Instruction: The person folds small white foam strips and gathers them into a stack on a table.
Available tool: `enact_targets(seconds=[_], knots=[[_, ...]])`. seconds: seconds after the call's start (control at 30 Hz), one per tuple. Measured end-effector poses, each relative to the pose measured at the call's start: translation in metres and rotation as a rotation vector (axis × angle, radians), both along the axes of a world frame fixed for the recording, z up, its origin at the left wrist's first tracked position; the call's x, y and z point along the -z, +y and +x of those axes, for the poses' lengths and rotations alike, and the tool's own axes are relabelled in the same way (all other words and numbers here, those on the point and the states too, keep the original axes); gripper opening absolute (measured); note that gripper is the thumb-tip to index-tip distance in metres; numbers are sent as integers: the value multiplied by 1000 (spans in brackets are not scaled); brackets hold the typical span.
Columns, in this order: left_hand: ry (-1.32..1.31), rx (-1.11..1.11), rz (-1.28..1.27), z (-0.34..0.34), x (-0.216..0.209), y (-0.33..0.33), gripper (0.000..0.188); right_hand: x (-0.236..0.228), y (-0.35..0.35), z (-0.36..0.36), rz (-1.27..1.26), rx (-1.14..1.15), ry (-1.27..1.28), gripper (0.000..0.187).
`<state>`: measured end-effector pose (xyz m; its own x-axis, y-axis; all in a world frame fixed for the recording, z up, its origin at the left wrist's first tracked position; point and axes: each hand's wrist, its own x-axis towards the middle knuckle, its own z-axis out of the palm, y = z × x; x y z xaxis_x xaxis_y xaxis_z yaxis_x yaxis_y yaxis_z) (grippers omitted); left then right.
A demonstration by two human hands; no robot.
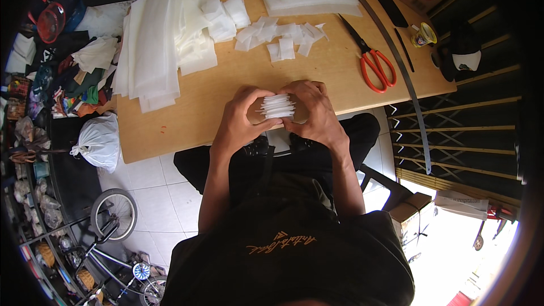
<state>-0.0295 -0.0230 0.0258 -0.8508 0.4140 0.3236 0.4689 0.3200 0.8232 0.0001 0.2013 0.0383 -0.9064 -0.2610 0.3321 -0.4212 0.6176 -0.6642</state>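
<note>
The left hand [237,120] and right hand [318,114] held a white stack [277,106]; scissors [371,52] lay at its two o'clock.

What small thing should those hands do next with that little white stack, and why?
I'd suggest gently evening up the ragged sides of the white stack before setting it down. The left hand and right hand hold it together between fingers and thumbs, yet some layers jut out past others.
</note>
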Motion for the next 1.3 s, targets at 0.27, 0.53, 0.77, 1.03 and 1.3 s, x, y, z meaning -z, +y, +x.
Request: enact_targets(seconds=[0.27,0.53,0.77,1.03,1.3], knots=[[-181,-141,-45,-45,-31,22,30,6,-2,-3,-11,28,16,59],[161,-219,-429,-104,-4,74,45,11,4,-4,-71,14,7,58],[3,-147,-290,-114,-4,67,49,12,6,-5,-53,6,14,61],[-133,-246,-131,-88,-19,39,37,8,5,-4,-58,17,-4,59],[-308,-213,248,-76,-5,2,29,11,4,-5,-53,29,3,57]])
